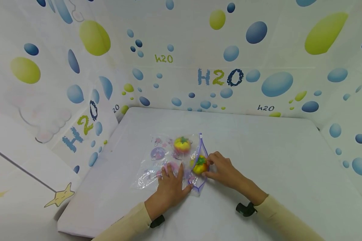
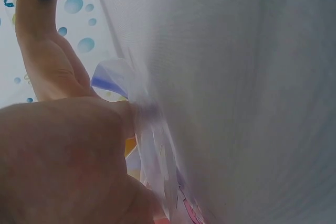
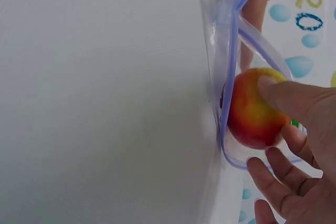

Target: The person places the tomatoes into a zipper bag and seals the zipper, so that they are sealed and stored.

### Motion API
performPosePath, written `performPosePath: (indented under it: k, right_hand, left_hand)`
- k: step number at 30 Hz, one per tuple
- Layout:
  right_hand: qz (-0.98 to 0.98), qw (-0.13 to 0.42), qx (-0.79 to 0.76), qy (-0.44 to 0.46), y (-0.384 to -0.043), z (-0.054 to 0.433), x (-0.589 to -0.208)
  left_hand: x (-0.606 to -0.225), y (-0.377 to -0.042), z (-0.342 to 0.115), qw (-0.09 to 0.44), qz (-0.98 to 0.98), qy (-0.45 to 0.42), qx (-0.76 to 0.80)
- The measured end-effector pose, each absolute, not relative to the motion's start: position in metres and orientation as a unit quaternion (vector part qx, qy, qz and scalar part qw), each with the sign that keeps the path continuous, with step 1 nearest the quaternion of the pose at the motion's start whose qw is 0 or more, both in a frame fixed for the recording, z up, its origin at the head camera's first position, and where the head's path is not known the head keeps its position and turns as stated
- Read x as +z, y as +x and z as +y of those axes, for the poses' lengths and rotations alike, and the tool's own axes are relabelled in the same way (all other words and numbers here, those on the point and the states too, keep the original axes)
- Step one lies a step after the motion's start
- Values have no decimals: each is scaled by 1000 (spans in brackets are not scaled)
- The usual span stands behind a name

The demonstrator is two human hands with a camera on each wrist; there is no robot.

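Observation:
A clear zip bag (image 1: pixel 146 170) with a purple zip edge and pink and purple prints lies flat, its mouth facing right and spread apart. One yellow-and-red toy tomato (image 1: pixel 182 144) with a green leafy top sits inside, toward the far side. A second toy tomato (image 1: pixel 200 165) is in the mouth of the bag. My right hand (image 1: pixel 224 170) holds this one at its right side; the right wrist view shows the thumb (image 3: pixel 275 90) against its red-yellow skin (image 3: pixel 254 111). My left hand (image 1: pixel 171 189) rests on the near part of the bag with fingers spread.
A white-covered table (image 1: pixel 277 160) carries the bag. Behind and beside it stand white walls (image 1: pixel 184 83) printed with blue and green drops and "H2O". Dark wrist cameras (image 1: pixel 245 210) are strapped under both sleeves.

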State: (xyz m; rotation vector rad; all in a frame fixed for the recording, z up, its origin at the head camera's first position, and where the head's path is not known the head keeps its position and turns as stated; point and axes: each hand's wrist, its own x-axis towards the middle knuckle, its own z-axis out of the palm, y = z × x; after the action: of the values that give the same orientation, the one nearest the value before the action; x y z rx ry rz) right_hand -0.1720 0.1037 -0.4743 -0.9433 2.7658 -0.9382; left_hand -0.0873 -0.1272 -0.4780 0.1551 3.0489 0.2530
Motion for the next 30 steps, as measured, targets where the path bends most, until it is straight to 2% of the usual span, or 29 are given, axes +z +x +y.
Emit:
performPosePath:
  k: [7,13,22,30]
  right_hand:
    - [884,-4,-322,-338,-172,96,-480]
    - [884,7,-324,-338,-171,91,-479]
    - [866,15,-318,-385,-170,92,-483]
    - [847,-26,-283,-449,-170,90,-488]
  left_hand:
    - [-479,-87,-127,37,994,48,93]
    - [-480,-87,-126,36,994,48,93]
    - [-478,-86,-128,26,995,57,82]
    - [-480,-86,-128,23,995,57,75]
